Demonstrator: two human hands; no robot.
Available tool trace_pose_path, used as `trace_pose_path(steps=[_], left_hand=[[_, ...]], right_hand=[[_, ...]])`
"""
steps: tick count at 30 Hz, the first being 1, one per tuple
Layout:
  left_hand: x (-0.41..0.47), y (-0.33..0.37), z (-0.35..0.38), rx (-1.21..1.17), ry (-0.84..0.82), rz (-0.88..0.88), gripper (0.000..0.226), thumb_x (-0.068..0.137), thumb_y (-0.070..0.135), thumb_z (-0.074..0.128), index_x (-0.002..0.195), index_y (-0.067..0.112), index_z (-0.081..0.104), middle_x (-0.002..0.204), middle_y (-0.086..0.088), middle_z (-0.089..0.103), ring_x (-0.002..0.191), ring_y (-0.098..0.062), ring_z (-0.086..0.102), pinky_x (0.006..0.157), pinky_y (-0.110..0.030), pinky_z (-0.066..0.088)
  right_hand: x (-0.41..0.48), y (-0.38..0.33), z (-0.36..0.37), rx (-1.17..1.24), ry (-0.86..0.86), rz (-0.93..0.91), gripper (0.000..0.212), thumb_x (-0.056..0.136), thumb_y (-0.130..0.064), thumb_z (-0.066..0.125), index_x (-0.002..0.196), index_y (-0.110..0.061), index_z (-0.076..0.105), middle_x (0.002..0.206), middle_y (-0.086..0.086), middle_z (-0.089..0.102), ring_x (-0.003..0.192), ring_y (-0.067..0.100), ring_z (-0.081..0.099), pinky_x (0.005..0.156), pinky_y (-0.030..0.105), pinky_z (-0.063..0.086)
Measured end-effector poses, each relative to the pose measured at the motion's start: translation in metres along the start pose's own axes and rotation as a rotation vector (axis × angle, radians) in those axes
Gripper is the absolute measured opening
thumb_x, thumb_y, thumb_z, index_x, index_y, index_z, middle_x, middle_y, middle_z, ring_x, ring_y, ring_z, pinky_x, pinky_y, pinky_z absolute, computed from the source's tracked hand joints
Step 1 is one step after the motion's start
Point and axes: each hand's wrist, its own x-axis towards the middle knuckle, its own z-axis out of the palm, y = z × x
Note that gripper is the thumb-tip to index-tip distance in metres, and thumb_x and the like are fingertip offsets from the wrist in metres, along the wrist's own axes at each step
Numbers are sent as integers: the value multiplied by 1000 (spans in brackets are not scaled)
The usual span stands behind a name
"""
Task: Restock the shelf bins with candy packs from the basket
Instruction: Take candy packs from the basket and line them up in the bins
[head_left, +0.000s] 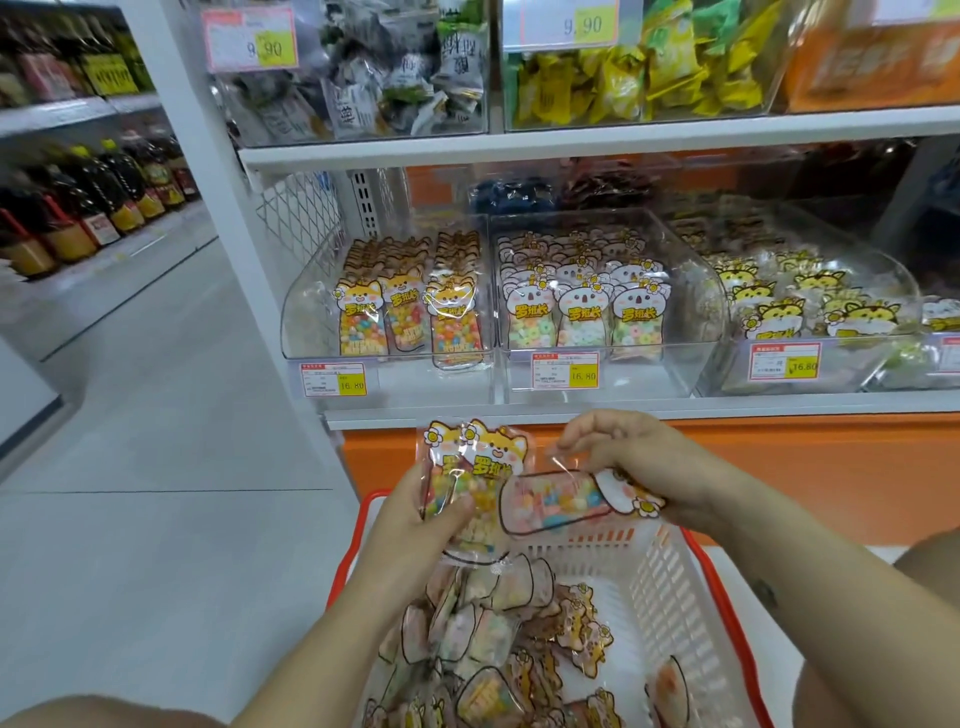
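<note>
I see glossy clear plastic candy packs (558, 501), clear shiny plastic bins (306, 306), a matt white plastic basket (670, 597) with red rim, paper price tags (335, 379), and smooth white shelves (597, 140).

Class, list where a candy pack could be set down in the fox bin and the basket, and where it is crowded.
Fox bin: bare strip between its left wall and the fox packs. Basket: bare floor along its far right wall. Crowded: the basket's near left, and the koala bin.
</note>
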Motion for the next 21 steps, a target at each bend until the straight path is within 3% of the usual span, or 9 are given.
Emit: trace_pose_path(steps=[3,6,8,11,13,15,16,18,21], left_hand=[[2,3,-6,10,-7,50,44,96,16,66,132,37,54,120,19,69,110,3,64,93,-24,51],[2,7,-18,36,25,95,44,96,14,65,135,32,54,121,20,69,113,1,63,96,-25,50],[2,8,-24,95,49,144,46,96,15,65,138,31,53,121,23,68,114,4,62,96,-23,50],[0,9,-23,199,33,210,52,96,19,65,144,30,48,124,27,65,117,6,59,99,-23,48],[-2,9,-19,194,-9,213,48,96,19,65,141,31,50,123,29,65,117,7,59,99,-23,47],[-3,7,-14,116,-47,177,44,95,29,67,136,33,52,124,25,66,118,2,60,102,-30,48],[-4,5,-11,59,-58,144,49,91,40,69,136,32,52,125,21,67,119,-2,61,103,-34,48],[-4,-1,-5,-97,-62,29,59,86,51,72,137,29,53,126,11,69,120,-12,64,104,-44,49],[-5,-9,7,-291,-55,-105,38,86,49,71,121,37,64,121,-3,72,113,-28,69,101,-58,49]], right_hand=[[-1,-3,3,98,-61,58,27,89,11,49,95,-10,65,114,7,73,101,28,66,81,40,51],[1,-3,1,-10,-37,35,31,86,13,46,95,-11,64,113,1,74,108,21,64,93,44,43],[3,-2,5,-12,4,37,29,86,12,46,90,-11,63,103,5,76,90,17,65,85,42,41],[5,-1,21,254,-22,133,21,89,7,52,79,-8,63,80,12,71,64,19,67,64,34,56],[3,-4,32,478,-105,187,10,88,-14,63,83,-8,70,88,17,74,72,26,74,64,31,61],[5,-3,37,621,-123,180,28,81,-22,69,102,-4,71,107,20,71,87,32,74,69,32,62],[8,0,40,647,-92,160,30,80,-16,70,106,-1,69,109,20,70,90,31,74,71,31,62],[12,5,47,637,34,124,14,84,2,67,97,6,64,98,19,71,84,25,74,69,26,61],[17,10,57,438,271,65,10,86,0,71,85,0,61,69,7,70,63,15,69,56,24,55]])
